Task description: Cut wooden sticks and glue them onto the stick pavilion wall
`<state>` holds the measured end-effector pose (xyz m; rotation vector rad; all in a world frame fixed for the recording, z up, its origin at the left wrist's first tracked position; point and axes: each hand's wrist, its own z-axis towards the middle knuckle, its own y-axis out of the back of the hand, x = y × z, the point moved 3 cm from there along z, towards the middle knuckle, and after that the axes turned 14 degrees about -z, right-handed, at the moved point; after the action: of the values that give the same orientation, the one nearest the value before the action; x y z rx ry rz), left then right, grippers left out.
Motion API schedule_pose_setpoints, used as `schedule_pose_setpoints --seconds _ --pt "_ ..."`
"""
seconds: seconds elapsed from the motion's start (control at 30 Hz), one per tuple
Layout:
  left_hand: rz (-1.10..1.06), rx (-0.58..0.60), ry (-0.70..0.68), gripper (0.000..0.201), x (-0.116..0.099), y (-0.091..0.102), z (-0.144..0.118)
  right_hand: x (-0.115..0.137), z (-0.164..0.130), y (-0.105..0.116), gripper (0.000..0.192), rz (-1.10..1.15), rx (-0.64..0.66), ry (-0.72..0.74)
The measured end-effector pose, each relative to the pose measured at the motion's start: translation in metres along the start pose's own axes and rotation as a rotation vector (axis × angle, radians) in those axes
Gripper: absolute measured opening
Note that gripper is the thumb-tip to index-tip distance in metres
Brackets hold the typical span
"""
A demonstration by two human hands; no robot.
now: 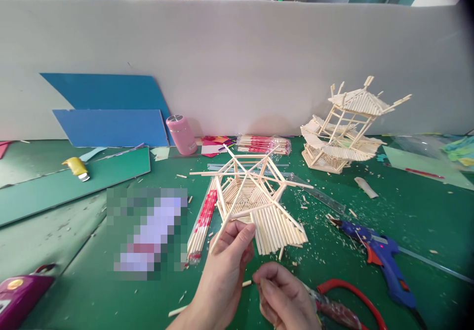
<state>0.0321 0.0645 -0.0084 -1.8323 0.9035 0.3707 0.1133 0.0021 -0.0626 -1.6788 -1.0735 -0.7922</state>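
Left hand (227, 261) raised over the green desk (407, 206), fingers pinched shut on the near edge of a hexagonal stick frame (255, 196), a roof-like piece built of pale wooden sticks. The frame is tilted up toward the viewer, its far spokes fanning outward, a flat panel of side-by-side sticks hanging at its near right.

Right hand (283, 298) just below and right of the frame, curled closed; a short stick (247, 283) shows at its fingertips, though whether the fingers actually hold it I cannot tell.

Places, taken from the stick frame:
- Far right of it, near the white wall: a finished stick pagoda model (344, 130), two tiers, standing on the desk.
- Right and nearer: blue hot glue gun (381, 258) lying on its side, nozzle pointing toward the frame.
- Between frame and glue gun: a clear ruler (318, 196) and scattered stick offcuts.
- Just left: a wrapped bundle of sticks with red print (202, 226), lying lengthwise.
- Behind it: more wrapped stick packs (262, 144), and a pink cylindrical container (181, 134) leaning at the wall.
- Far left: blue boards (111, 110) propped against the wall, a yellow-handled tool (77, 167) on a green cutting mat (74, 182).
- Near right, under the right hand: red-handled tool (351, 295), partly hidden.
- Near left corner: a purple object (18, 295), cut off by the frame edge.
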Motion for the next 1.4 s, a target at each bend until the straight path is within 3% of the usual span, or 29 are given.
schedule_pose_setpoints --seconds 1.4 --pt "0.014 0.033 -0.015 0.020 0.0035 -0.0019 0.0039 -0.0022 0.0021 -0.0010 0.029 0.049 0.005 -0.021"
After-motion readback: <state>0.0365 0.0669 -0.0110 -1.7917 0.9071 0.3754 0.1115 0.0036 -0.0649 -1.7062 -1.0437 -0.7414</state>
